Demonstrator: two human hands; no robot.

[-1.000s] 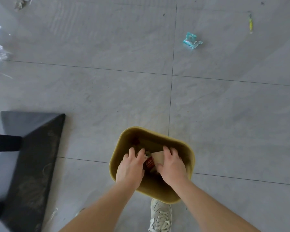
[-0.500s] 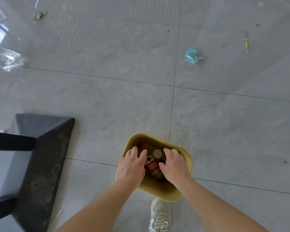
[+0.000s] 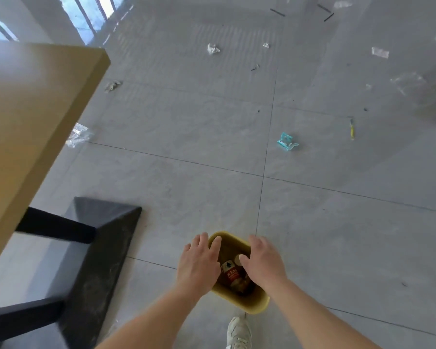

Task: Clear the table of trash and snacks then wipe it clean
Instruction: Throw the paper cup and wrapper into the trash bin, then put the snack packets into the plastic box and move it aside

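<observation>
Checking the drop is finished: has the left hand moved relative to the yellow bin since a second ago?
Yes. The left hand has shifted outward, from inside the yellow bin to over its left rim.

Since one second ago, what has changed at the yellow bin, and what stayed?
Both hands rose out of the bin: the left hand and right hand are now open above it, off the red-labelled packet, which stays inside. The bin stands where it was, by the shoe.

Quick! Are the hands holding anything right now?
Left hand: open, fingers spread over the yellow bin, holding nothing.
Right hand: open, fingers loose over the bin, holding nothing.
</observation>
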